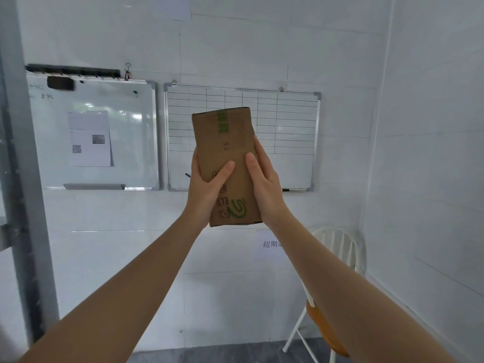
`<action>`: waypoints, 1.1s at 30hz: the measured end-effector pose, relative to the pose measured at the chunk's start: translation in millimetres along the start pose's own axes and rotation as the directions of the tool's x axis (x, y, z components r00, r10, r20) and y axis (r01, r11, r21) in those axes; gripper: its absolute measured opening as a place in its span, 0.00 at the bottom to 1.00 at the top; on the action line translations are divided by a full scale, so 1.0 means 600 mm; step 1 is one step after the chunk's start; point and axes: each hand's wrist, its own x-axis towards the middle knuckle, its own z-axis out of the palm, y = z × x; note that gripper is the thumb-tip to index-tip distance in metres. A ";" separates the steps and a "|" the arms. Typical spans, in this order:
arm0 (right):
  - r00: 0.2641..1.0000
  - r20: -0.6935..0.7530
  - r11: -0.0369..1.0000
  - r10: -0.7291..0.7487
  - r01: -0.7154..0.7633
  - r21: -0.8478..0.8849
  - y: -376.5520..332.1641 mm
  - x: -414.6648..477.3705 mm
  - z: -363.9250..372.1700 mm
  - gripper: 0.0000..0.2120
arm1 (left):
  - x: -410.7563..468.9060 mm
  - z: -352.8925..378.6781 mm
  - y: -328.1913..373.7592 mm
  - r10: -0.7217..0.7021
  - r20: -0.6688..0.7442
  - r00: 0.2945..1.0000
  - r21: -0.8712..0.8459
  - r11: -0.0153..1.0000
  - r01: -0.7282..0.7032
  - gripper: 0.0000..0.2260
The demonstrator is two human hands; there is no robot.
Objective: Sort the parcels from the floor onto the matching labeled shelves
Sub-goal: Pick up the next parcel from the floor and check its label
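1. While both arms reach forward and up, a brown cardboard parcel [225, 163] is held upright in mid-air in front of the white wall, overlapping the lower left part of the gridded whiteboard [288, 132]
2. Tall and narrow, the parcel carries a green strip of tape with printing down its upper face, a green swirl logo near its lower end, and small black handling symbols beside that logo (the print is too blurred to read)
3. Its top edge tilts slightly away from the camera, and the cardboard looks a little creased
4. The left hand [207, 189] grips the parcel's left side, thumb laid diagonally across the front face and fingers wrapped behind, out of sight
5. The right hand [264, 184] grips the right side, thumb pressed flat and pointing up on the front face, fingers curled round the far edge
6. A second whiteboard [97, 134] with a pinned sheet hangs to the left, and a white folding chair [337, 247] with an orange seat stands in the corner below right
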 end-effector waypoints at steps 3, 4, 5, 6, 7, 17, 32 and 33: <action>1.000 -0.017 1.000 0.003 -0.003 0.021 0.005 -0.002 -0.001 0.22 | 0.000 -0.001 -0.004 0.005 0.000 1.000 0.020 1.000 -0.005 0.29; 1.000 -0.022 1.000 0.006 -0.005 0.020 0.007 -0.004 -0.001 0.22 | 0.000 -0.002 -0.005 0.002 0.007 1.000 0.029 1.000 -0.002 0.29; 1.000 -0.023 1.000 0.010 -0.010 0.022 0.010 -0.005 -0.002 0.22 | 0.000 -0.003 -0.006 -0.002 0.008 1.000 0.037 0.999 0.001 0.29; 1.000 -0.017 1.000 0.018 -0.018 0.018 0.011 -0.005 -0.003 0.21 | -0.001 -0.004 -0.005 -0.002 0.009 1.000 0.044 0.999 0.002 0.27; 1.000 -0.014 1.000 0.026 -0.026 0.001 0.011 -0.005 -0.006 0.20 | -0.002 -0.006 -0.003 -0.004 0.013 1.000 0.042 0.999 0.004 0.26; 0.964 -0.147 0.964 0.221 -0.239 -0.118 0.019 0.013 -0.054 0.35 | 0.004 -0.040 0.004 -0.124 0.102 0.987 -0.061 0.990 0.130 0.29; 0.937 -0.344 0.987 0.061 -0.108 -0.118 0.038 0.004 -0.060 0.23 | 0.003 -0.014 -0.025 -0.017 0.039 0.999 -0.023 1.000 0.017 0.30; 0.944 -0.329 0.984 0.039 -0.093 -0.151 0.038 0.005 -0.063 0.23 | 0.005 -0.020 -0.027 -0.046 0.021 0.999 -0.048 0.998 0.047 0.29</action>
